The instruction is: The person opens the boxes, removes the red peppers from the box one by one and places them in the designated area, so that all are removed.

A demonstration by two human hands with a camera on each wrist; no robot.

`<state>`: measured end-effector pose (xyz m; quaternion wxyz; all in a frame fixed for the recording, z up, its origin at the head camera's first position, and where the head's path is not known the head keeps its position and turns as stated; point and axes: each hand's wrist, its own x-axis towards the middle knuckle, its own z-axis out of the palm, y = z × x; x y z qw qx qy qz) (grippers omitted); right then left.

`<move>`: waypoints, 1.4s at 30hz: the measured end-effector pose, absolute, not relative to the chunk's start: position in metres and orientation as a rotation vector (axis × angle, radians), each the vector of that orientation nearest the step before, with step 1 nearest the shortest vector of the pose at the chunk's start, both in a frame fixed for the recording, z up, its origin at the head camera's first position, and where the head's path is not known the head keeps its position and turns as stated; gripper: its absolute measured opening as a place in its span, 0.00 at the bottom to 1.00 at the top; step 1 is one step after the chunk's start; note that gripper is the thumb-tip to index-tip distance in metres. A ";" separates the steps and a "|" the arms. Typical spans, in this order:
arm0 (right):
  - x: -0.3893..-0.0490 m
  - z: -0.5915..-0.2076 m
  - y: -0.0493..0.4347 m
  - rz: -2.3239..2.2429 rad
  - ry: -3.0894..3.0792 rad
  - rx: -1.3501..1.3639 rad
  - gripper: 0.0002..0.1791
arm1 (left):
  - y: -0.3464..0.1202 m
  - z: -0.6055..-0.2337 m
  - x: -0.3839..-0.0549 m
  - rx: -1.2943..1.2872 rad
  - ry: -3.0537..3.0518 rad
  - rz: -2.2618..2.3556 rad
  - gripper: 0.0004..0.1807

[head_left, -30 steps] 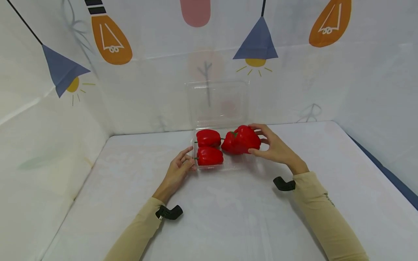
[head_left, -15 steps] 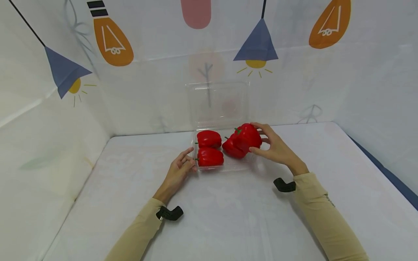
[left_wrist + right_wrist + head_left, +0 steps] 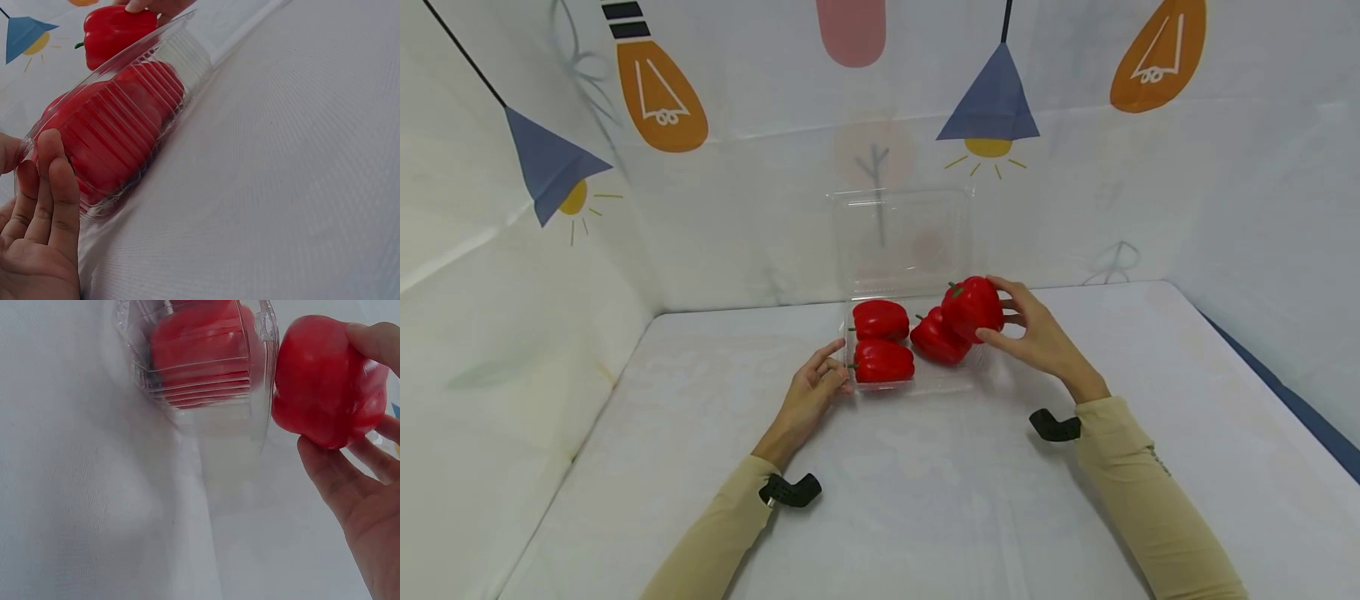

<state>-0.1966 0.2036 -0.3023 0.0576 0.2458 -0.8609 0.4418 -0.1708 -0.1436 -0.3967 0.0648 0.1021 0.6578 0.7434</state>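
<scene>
I note a white table (image 3: 887, 508) bearing a clear container (image 3: 190, 53). The left hand (image 3: 808, 393), fingers nearly straight, touches its left side; the right hand (image 3: 1033, 339), fingers and thumb curved, holds a red pepper (image 3: 972, 307) above its right side. Three others (image 3: 883, 362) lie inside. I judge the held one light, firm, slightly slippery; grip its flanks, clear of the green stem (image 3: 955, 289).
</scene>
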 end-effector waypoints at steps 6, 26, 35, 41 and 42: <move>-0.210 -0.317 0.211 1.357 -2.608 0.690 0.43 | -0.144 -0.397 -0.171 0.300 1.983 2.231 0.28; -0.226 -0.339 0.229 1.337 -2.568 0.535 0.38 | -0.143 -0.396 -0.171 0.301 1.979 2.234 0.28; -0.209 -0.316 0.221 1.445 -2.612 0.443 0.36 | -0.143 -0.396 -0.171 0.315 1.961 2.253 0.29; -0.220 -0.330 0.230 1.505 -2.616 0.401 0.36 | -0.143 -0.397 -0.171 0.303 1.962 2.249 0.29; -0.222 -0.334 0.232 1.510 -2.614 0.398 0.36 | -0.143 -0.397 -0.171 0.305 1.964 2.246 0.29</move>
